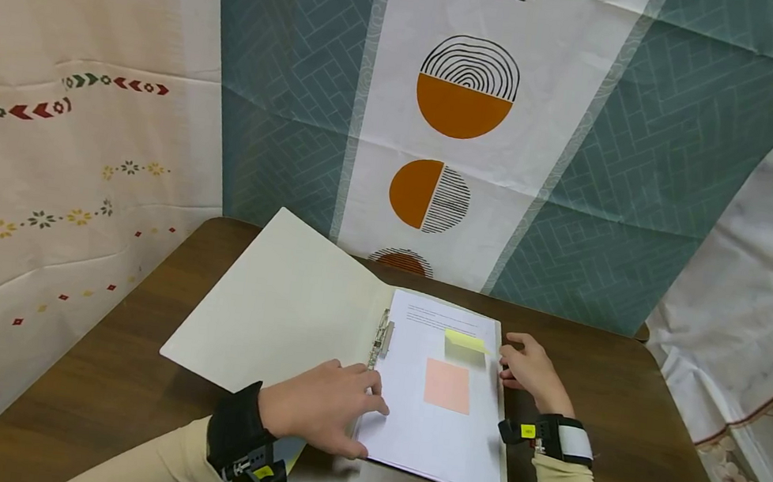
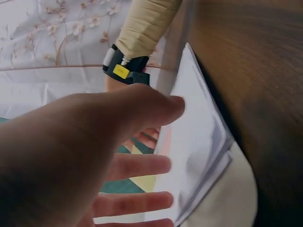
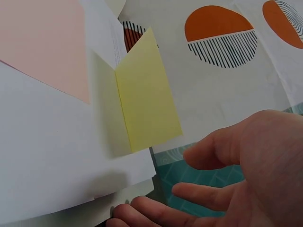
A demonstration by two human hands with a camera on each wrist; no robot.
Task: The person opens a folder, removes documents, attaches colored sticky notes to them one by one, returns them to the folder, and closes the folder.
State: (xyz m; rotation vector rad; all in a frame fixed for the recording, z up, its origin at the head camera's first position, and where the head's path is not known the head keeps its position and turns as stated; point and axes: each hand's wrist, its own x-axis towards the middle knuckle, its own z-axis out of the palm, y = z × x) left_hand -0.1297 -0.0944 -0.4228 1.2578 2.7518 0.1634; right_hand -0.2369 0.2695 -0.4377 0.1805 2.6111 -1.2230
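An off-white folder (image 1: pixel 286 309) lies spread on the table, its cover turned to the left. On its right side sits a stack of white paper (image 1: pixel 406 442) with a few printed lines at the top. A pink sticky note (image 1: pixel 447 385) lies on the top sheet, and a yellow sticky note (image 3: pixel 147 99) above it stands partly raised. My left hand (image 1: pixel 328 408) hovers over or touches the lower left edge of the paper, fingers extended. Beside the folder's right edge is my right hand (image 1: pixel 535 372), fingers loosely bent with nothing between them.
A metal ring clip (image 1: pixel 382 340) runs along the folder's spine. Something bluish with a yellow edge (image 1: pixel 288 452) shows partly beneath my left wrist. The brown wooden table (image 1: pixel 619 458) is bordered by patterned hanging cloths (image 1: pixel 288 102).
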